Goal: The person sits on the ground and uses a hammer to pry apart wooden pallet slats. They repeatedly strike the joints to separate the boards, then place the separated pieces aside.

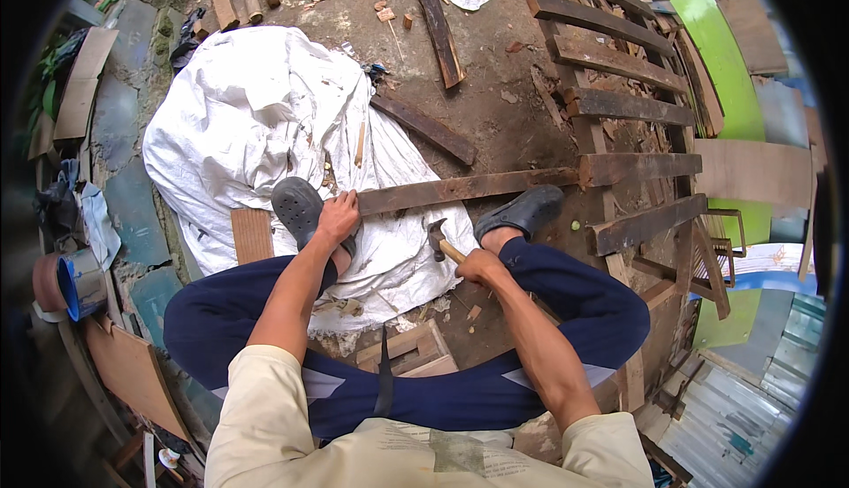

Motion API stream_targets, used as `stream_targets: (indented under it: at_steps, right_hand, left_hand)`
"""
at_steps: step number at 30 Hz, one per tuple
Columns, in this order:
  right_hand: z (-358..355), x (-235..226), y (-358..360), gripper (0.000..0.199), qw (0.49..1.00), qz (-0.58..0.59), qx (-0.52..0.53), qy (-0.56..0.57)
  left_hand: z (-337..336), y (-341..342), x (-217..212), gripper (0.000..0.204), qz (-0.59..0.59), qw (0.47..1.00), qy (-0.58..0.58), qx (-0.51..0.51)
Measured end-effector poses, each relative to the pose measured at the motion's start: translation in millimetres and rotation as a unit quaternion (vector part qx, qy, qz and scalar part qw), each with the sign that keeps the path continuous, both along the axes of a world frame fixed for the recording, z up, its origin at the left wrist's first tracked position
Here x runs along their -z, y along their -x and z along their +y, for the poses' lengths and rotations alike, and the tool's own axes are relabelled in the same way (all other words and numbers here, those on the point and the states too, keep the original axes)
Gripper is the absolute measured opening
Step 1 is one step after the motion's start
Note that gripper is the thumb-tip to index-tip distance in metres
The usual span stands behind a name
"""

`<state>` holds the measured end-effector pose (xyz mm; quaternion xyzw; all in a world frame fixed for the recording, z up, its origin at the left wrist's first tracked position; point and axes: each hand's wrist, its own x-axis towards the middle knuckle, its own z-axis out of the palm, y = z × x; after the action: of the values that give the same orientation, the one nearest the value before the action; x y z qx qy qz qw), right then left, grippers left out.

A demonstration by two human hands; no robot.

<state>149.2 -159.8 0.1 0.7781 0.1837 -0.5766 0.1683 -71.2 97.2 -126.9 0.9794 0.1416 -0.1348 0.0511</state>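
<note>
- Two hands were at work over a dirt floor [495,72], the person seated low with knees spread.
- Far left: a blue bucket [78,283] sat among stacked boards, well apart from the hands.
- A white tarp [248,108] lay spread on the floor, reaching under the left foot in a dark clog [296,207].
- Left hand [336,217] was closed over the near end of a long dark plank [469,187], pinning it beside the left clog.
- The plank ran rightward across the tarp edge, its far end meeting the slats of a weathered wooden frame [619,108].
- Right hand [482,267] was wrapped around the wooden handle of a hammer [437,236]; the head hung just below the plank, not touching it.
- Right foot in a second dark clog [522,212] rested just beside the plank.
- Far right: a green panel [721,64] leaned behind the frame.
</note>
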Motion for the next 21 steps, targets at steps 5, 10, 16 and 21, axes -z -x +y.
stream_targets:
  at_steps: [5,10,16,21]
  right_hand:
    - [4,-116,-22,0.041,0.994,-0.06,-0.068,-0.064]
    - [-29,-170,-20,0.056,0.973,-0.149,-0.034,-0.172]
    - [-22,-184,-3,0.058,0.971,-0.121,0.106,-0.179]
    - [-35,-160,-2,0.058,0.965,-0.125,0.134,-0.188]
  left_hand:
    - [49,1,-26,0.044,-0.029,0.989,0.142,-0.037]
    - [28,-18,-24,0.049,-0.067,0.996,0.013,-0.058]
    - [-4,-41,14,0.036,-0.006,0.995,-0.065,-0.072]
    - [-2,-52,4,0.038,-0.003,0.996,0.036,-0.082]
